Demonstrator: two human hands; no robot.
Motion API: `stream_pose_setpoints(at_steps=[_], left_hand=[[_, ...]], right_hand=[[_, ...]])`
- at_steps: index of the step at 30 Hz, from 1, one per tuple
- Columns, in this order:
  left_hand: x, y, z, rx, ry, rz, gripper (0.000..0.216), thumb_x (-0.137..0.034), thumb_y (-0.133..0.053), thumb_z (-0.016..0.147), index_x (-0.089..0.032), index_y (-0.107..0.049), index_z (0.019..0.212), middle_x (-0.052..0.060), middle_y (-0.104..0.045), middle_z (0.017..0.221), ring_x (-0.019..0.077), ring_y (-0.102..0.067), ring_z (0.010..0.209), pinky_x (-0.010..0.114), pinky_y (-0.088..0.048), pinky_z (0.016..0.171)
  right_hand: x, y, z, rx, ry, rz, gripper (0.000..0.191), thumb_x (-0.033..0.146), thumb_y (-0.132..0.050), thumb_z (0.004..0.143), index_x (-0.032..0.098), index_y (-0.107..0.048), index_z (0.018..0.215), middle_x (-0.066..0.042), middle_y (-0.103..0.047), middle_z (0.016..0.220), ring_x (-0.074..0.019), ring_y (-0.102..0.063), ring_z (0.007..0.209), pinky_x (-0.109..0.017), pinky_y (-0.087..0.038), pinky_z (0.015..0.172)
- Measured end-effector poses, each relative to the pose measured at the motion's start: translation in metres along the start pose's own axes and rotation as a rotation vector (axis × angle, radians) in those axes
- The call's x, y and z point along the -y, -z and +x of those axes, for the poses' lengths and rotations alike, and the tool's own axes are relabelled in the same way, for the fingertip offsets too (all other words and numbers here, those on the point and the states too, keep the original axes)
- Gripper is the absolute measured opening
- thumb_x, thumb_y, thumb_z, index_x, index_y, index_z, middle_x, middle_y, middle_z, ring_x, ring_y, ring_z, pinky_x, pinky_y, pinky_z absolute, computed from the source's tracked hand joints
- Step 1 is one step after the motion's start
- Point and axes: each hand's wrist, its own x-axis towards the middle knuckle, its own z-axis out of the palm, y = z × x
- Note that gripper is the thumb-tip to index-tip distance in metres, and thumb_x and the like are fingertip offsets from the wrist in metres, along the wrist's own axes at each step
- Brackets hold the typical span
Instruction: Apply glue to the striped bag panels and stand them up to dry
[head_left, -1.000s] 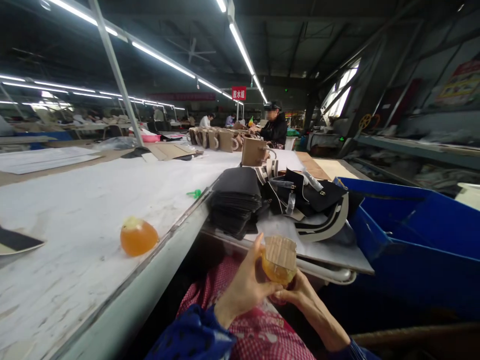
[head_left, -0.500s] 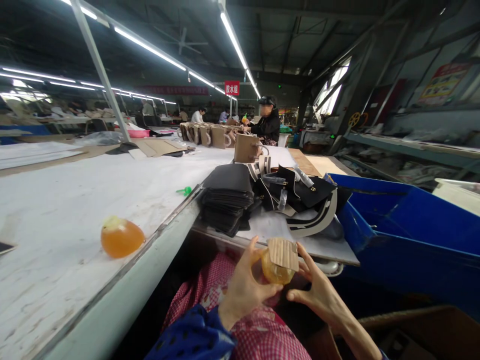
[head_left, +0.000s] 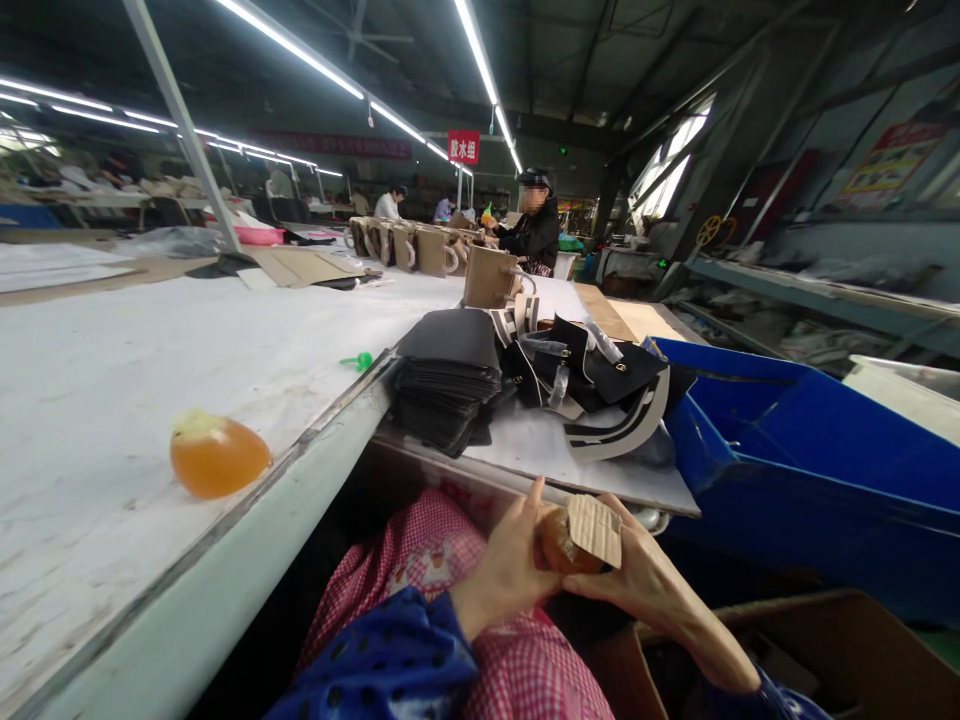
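fingers of the left hand (head_left: pixel 508 562) and right hand (head_left: pixel 646 568) grasped a rounded amber container (head_left: pixel 561 546), a ridged tan cardboard piece (head_left: pixel 595 530) covered its top, a glossy orange bulb (head_left: pixel 221 460) sat on the white counter (head_left: pixel 97 400)

Left hand (head_left: pixel 506 565) and right hand (head_left: pixel 649 575) hold amber object (head_left: pixel 561 542).

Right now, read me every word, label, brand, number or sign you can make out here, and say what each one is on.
"胶水组": white characters on the small red sign in the background.
Long dark-red banner behind it: lettering too blurred to read.
Red and yellow poster on the right wall: too blurred to read.
Cardboard piece against the amber lump: no lettering visible.
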Motion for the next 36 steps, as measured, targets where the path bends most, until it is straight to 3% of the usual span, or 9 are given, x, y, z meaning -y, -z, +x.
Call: stream_pose_setpoints(at_steps=[5,8,12,15,17,21,25,30,36], left_hand=[[0.003,0.008,0.007,0.301,0.160,-0.045,0.160,-0.035,-0.098,0.039,-0.015,0.005,0.160,0.026,-0.014,0.167,0.0404,-0.009,0.155,0.060,-0.017,0.123],[0.011,0.017,0.006,0.311,0.223,-0.316,0.152,-0.057,-0.091,0.054,-0.017,0.012,0.159,0.026,-0.036,0.158,0.0390,-0.021,0.153,0.062,-0.015,0.121],[0.030,0.058,0.004,0.111,0.297,-0.488,0.128,-0.089,-0.047,0.075,-0.017,0.021,0.156,0.028,-0.027,0.161,0.0365,-0.028,0.150,0.059,-0.021,0.120],[0.034,0.093,0.006,-0.007,0.306,-0.547,0.103,-0.084,-0.007,0.086,-0.015,0.017,0.158,0.024,-0.048,0.151,0.0286,-0.038,0.147,0.055,-0.026,0.120],[0.032,0.102,0.011,-0.014,0.281,-0.559,0.098,-0.078,0.004,0.088,-0.011,0.006,0.160,0.022,-0.059,0.142,0.0251,-0.045,0.144,0.051,-0.033,0.118],[0.036,0.086,0.032,0.011,0.251,-0.421,0.088,-0.069,0.002,0.095,-0.013,-0.009,0.161,0.019,-0.057,0.146,0.0249,-0.051,0.139,0.049,-0.039,0.115],[0.056,0.058,0.071,0.030,0.165,-0.075,0.068,-0.058,-0.022,0.102,-0.016,-0.039,0.153,0.014,-0.040,0.160,0.0267,-0.033,0.150,0.051,-0.024,0.123],[0.080,0.018,0.127,0.062,-0.050,0.380,0.056,-0.027,-0.044,0.097,-0.014,-0.041,0.151,0.011,-0.029,0.165,0.0273,-0.011,0.156,0.058,-0.005,0.125],[0.099,-0.009,0.140,0.062,-0.137,0.723,0.058,-0.034,-0.044,0.101,-0.006,-0.038,0.151,0.023,-0.027,0.163,0.0364,-0.019,0.154,0.065,-0.018,0.120]], right_hand=[[-0.011,-0.006,-0.007,-0.038,-0.072,-0.044,0.051,0.039,-0.084,0.061,0.023,-0.072,0.107,-0.007,-0.062,0.107,-0.0266,-0.066,0.092,-0.036,-0.055,0.081],[-0.018,-0.014,-0.012,-0.028,-0.067,-0.001,0.051,0.044,-0.083,0.064,0.023,-0.072,0.109,-0.008,-0.063,0.109,-0.0268,-0.067,0.093,-0.036,-0.056,0.080],[-0.039,-0.009,-0.022,-0.222,-0.134,0.054,0.062,0.051,-0.083,0.060,0.019,-0.069,0.112,-0.011,-0.066,0.112,-0.0320,-0.066,0.100,-0.040,-0.056,0.086],[-0.065,-0.001,-0.026,-0.224,-0.218,0.045,0.064,0.054,-0.079,0.066,0.019,-0.065,0.117,-0.011,-0.067,0.115,-0.0309,-0.068,0.100,-0.039,-0.056,0.087],[-0.083,-0.003,-0.028,-0.131,-0.261,-0.060,0.061,0.053,-0.078,0.066,0.022,-0.065,0.116,-0.010,-0.064,0.121,-0.0296,-0.067,0.102,-0.038,-0.056,0.087],[-0.110,-0.035,-0.036,-0.056,-0.404,-0.302,0.043,0.049,-0.076,0.066,0.027,-0.066,0.101,-0.003,-0.062,0.112,-0.0260,-0.069,0.090,-0.037,-0.055,0.074],[-0.126,-0.078,-0.045,-0.084,-0.581,-0.398,0.034,0.043,-0.072,0.072,0.023,-0.066,0.099,-0.004,-0.058,0.098,-0.0251,-0.068,0.085,-0.035,-0.053,0.067],[-0.137,-0.109,-0.030,-0.097,-0.727,-0.469,0.046,0.041,-0.079,0.074,0.016,-0.063,0.109,-0.010,-0.059,0.114,-0.0250,-0.063,0.098,-0.037,-0.052,0.080],[-0.144,-0.114,-0.011,-0.093,-0.829,-0.462,0.043,0.036,-0.073,0.086,0.018,-0.058,0.122,-0.010,-0.057,0.126,-0.0262,-0.058,0.111,-0.041,-0.055,0.085]])
